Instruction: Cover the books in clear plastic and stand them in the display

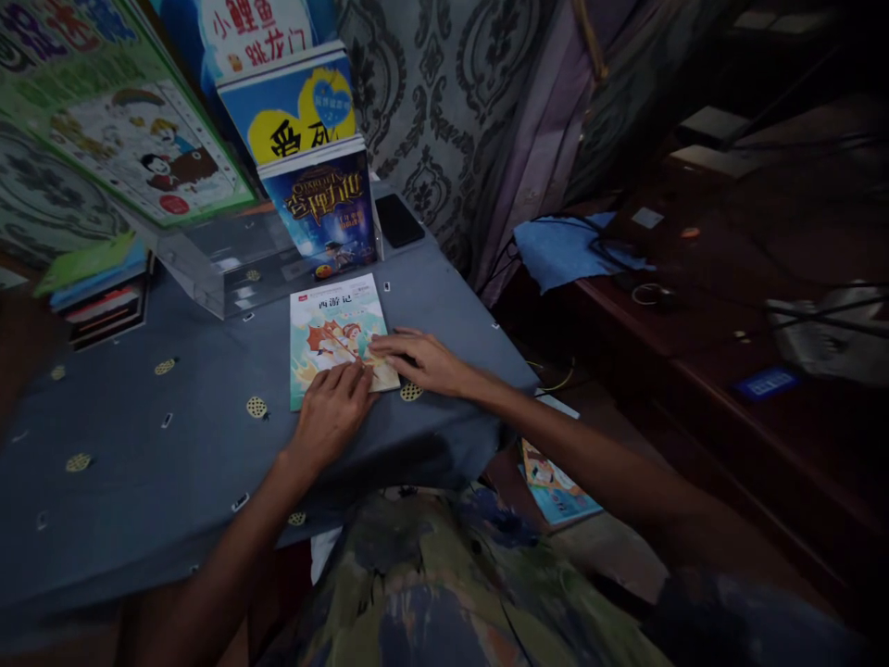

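A thin picture-covered book (338, 320) lies closed and flat on the cloth-covered table, its front cover up with dark Chinese characters at the top. My left hand (334, 400) rests over its lower edge, fingers stretched out on the cover. From the right, my right hand (423, 359) lies across the book's lower right side, its fingers extended and the tips on the cover. The fingers of both hands are close to each other but apart. Neither hand is wrapped round anything. Part of the lower cover is hidden under the hands.
Behind the book, a clear acrylic stand (201, 269) holds several upright books, with a dark blue book (326, 218) in front. A black phone (398, 220) lies beside it. Stacked books (104, 296) sit at left. A dark wooden cabinet (694, 371) with cables stands at right; books (556, 491) lie below.
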Motion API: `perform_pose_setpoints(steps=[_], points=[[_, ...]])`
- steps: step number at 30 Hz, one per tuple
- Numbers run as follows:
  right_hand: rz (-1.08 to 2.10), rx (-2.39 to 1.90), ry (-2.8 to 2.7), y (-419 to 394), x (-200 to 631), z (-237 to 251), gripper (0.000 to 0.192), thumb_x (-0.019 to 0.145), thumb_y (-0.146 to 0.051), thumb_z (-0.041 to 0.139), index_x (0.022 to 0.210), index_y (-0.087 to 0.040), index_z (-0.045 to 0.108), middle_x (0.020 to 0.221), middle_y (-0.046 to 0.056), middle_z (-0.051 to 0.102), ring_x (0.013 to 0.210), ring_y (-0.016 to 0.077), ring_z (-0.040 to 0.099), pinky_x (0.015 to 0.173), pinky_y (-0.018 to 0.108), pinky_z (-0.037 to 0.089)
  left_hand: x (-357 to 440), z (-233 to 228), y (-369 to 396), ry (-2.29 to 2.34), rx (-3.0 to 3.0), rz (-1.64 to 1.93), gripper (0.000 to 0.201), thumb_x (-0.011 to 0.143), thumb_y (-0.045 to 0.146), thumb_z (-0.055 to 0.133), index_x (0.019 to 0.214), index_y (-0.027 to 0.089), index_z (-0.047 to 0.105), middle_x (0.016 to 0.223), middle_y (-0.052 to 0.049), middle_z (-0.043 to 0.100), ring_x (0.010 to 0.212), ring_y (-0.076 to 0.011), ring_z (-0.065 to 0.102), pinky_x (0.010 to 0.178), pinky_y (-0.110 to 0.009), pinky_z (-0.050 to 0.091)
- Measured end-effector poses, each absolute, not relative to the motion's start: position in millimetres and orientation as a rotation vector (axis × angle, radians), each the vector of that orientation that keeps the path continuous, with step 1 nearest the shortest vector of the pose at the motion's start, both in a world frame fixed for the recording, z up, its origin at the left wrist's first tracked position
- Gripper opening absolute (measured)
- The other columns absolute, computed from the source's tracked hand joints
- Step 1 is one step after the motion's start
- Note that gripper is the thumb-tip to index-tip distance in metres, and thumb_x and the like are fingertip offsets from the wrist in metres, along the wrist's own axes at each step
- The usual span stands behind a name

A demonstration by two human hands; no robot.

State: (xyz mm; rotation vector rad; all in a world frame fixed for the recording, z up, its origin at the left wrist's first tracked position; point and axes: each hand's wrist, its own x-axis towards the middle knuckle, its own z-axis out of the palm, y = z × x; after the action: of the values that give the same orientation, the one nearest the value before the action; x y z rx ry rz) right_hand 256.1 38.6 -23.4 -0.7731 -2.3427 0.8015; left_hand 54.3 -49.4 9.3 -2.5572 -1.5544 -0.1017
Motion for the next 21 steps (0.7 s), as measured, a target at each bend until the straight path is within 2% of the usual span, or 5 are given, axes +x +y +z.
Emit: perform_pose_setpoints(steps=[8,21], points=[[1.100,-0.759,-2.015,8,268,-19,0.036,0.102,-0.034,0.046,0.126,-0.018,0.069,0.122,0.010,0.075,0.114,0.0211,0.069,0.102,0.039,0.053,55,9,-50,-1.509,-2.550,-0.065,0.036,0.104,0.027,0.046,0.132,0.013,0.064,0.134,-0.017,0.066,0.124,-0.0283,0.061,0.101,-0.041,0.049],[1.224,-0.776,-1.955,10,269,-18,0.032,0.101,-0.033,0.050,0.121,-0.019,0.070,0.112,0.008,0.078,0.107,0.0190,0.071,0.100,0.039,0.054,58,13,-50,-1.577,-2.561,-0.007,0.035,0.104,0.024,0.045,0.131,0.015,0.065,0.135,-0.016,0.066,0.125,-0.0289,0.061,0.100,-0.043,0.053]])
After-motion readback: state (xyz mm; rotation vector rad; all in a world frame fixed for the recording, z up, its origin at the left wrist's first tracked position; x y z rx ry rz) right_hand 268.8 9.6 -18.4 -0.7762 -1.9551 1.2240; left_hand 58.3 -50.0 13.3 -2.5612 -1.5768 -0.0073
